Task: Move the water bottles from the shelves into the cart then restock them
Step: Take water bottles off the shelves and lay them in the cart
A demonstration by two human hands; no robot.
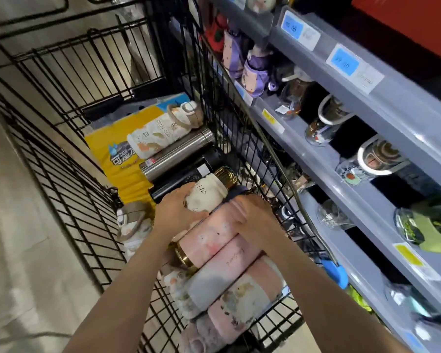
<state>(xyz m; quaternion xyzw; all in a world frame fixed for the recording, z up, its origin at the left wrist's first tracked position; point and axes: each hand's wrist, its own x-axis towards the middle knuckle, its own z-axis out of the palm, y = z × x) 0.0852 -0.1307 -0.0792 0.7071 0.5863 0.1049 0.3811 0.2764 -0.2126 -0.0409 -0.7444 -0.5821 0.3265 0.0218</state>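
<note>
Centre frame, left hand wrapped around cream bottle; right hand closed on pink bottle. Stacked bottles could roll inside cart.

The shelf labels were too blurred to read; the right hand hid a bottle's top.
</note>
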